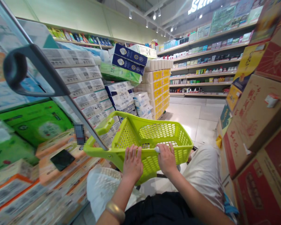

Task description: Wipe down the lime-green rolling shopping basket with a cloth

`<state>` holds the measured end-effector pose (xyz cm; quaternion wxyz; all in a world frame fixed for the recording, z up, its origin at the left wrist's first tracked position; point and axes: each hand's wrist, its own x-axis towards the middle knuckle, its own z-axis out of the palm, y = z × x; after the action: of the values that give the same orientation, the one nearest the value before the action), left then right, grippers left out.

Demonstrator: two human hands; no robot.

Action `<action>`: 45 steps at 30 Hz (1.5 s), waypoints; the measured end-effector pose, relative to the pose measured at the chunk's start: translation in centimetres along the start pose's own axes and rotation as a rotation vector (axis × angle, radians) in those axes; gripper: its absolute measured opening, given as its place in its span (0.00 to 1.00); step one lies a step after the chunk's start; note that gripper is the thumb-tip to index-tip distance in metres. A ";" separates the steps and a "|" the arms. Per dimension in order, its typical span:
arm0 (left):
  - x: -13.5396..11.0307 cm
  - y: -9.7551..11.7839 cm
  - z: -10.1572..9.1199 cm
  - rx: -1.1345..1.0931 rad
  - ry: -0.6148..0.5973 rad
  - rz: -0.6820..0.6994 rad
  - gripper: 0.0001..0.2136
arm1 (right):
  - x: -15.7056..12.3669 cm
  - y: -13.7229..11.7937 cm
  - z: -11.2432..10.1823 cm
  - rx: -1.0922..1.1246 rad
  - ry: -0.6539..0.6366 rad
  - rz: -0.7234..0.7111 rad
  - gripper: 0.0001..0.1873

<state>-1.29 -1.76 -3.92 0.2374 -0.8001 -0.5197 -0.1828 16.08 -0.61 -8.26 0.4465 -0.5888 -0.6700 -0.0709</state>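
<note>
A lime-green plastic shopping basket (pixel 154 132) on wheels stands in front of my knees, with nothing visible inside. My left hand (pixel 131 163) rests on its near rim with the fingers curled over the edge. Beside it, my right hand (pixel 166 158) also lies on the rim, pinching a small white thing at the fingertips. The basket's grey pull handle (pixel 37 72) rises up to the left past my head. A gold bangle (pixel 115 211) is on my left wrist.
Stacked tissue and paper packs (pixel 84 90) fill the left side, with a dark phone (pixel 62 159) lying on one. Brown and red cartons (pixel 259 125) pile up at the right. A tiled aisle (pixel 194 115) runs ahead toward product shelves (pixel 206 65).
</note>
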 end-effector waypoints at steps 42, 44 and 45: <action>-0.3 0.0 0.8 0.002 0.042 -0.010 0.27 | 0.1 -0.2 0.0 0.009 -0.053 -0.018 0.18; -0.3 -0.1 1.0 -0.002 0.043 -0.014 0.26 | -0.2 1.2 -0.5 -0.021 -0.017 0.007 0.18; -0.3 -0.2 1.1 -0.001 0.044 -0.014 0.26 | -0.4 1.8 -0.6 -0.033 0.000 0.016 0.18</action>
<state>-1.53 -1.33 -4.98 0.2473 -0.7924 -0.5196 -0.2024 17.87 -0.76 -8.89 0.4374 -0.6015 -0.6638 -0.0784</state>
